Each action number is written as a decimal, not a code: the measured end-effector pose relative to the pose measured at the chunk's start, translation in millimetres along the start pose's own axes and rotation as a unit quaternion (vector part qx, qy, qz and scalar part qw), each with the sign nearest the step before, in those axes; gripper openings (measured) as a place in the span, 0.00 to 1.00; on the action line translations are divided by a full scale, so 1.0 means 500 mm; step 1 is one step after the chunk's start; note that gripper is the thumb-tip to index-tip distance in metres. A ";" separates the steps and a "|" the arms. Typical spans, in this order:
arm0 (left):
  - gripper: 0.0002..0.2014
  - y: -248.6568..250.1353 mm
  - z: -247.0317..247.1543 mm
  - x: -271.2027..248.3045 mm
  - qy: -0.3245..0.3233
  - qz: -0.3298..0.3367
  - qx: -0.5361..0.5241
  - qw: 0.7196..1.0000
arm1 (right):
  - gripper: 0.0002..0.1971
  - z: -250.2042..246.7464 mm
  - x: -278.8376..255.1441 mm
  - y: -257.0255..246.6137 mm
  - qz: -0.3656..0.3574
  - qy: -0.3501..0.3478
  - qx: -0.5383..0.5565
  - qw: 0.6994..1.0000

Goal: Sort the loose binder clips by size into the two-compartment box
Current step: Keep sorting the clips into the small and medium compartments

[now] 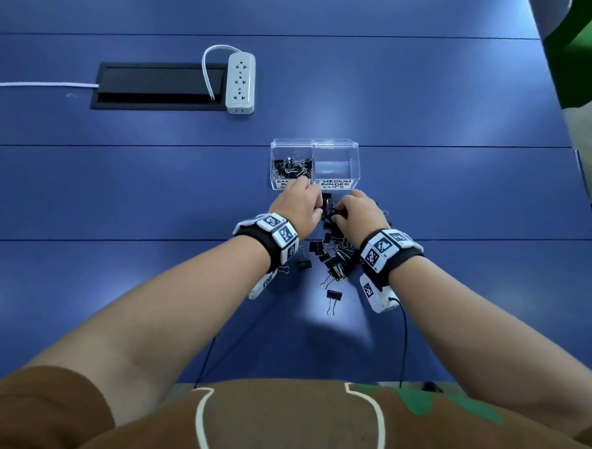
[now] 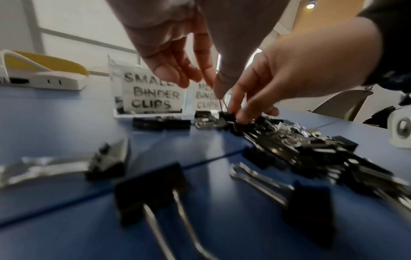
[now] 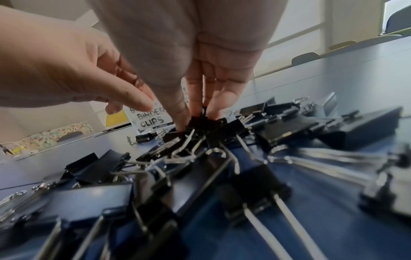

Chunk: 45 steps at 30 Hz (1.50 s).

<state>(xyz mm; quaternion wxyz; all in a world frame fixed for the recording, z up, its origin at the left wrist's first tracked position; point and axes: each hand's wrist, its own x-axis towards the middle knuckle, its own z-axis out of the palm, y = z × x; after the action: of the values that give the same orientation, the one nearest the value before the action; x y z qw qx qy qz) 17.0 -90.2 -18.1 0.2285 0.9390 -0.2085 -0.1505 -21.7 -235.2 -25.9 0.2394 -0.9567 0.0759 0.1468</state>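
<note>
A clear two-compartment box point(image 1: 312, 142) stands on the blue table. Its left half point(image 1: 291, 168), labelled small binder clips point(image 2: 153, 93), holds several small clips. The right half point(image 1: 336, 169), labelled medium, holds none. Black binder clips point(image 1: 332, 256) lie in a heap just in front of the box. Both hands work at the heap's far end. My left hand point(image 1: 317, 202) pinches the upright wire handle point(image 2: 223, 105) of one clip with thumb and forefinger. My right hand point(image 1: 338, 213) pinches a black clip point(image 3: 200, 121) between thumb and fingers.
A white power strip point(image 1: 240, 83) and a black cable hatch point(image 1: 157, 85) lie at the far left. Single clips point(image 1: 333, 296) are strewn toward me. Thin black cables point(image 1: 405, 338) run from my wrists to my body. The table edge point(image 1: 580, 182) is at the right.
</note>
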 end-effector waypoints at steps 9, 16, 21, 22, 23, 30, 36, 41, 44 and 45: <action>0.14 0.007 0.039 -0.003 -0.051 -0.053 0.003 0.997 | 0.07 -0.016 -0.002 0.042 0.070 0.017 0.107 0.992; 0.08 -0.022 0.033 -0.020 -0.061 -0.037 0.000 0.997 | 0.09 -0.049 -0.009 0.094 0.115 0.052 0.217 0.968; 0.08 -0.025 0.033 -0.025 -0.037 -0.048 -0.013 0.998 | 0.10 -0.049 -0.016 0.092 0.086 0.066 0.165 0.980; 0.07 -0.019 0.034 -0.023 -0.036 -0.046 -0.016 0.998 | 0.09 -0.047 -0.018 0.084 0.062 0.060 0.144 0.986; 0.08 -0.012 0.035 -0.020 -0.038 -0.044 -0.016 0.998 | 0.09 -0.042 -0.019 0.074 0.037 0.051 0.120 0.991; 0.13 0.021 0.050 0.000 -0.057 -0.069 0.002 0.996 | 0.09 -0.009 -0.010 0.048 0.027 -0.002 0.020 0.999; 0.10 0.007 0.041 -0.005 -0.066 -0.068 0.008 0.995 | 0.09 -0.028 -0.007 0.057 0.058 0.031 0.111 0.992; 0.13 -0.017 0.033 -0.019 -0.067 -0.077 -0.014 0.995 | 0.15 -0.055 -0.007 0.074 0.141 0.083 0.272 0.948; 0.14 -0.025 0.031 -0.026 -0.076 -0.072 -0.015 0.994 | 0.18 -0.048 -0.002 0.065 0.173 0.043 0.362 0.915; 0.14 -0.025 0.031 -0.028 -0.077 -0.071 -0.010 0.994 | 0.16 -0.043 -0.002 0.058 0.180 0.022 0.368 0.912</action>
<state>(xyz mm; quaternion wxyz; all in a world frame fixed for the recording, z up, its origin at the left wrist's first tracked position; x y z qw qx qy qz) 3.2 -79.1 -34.7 0.2104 0.9347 -0.1564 -0.2400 -23.8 -271.0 -20.0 0.5427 -0.7737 0.3009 0.1280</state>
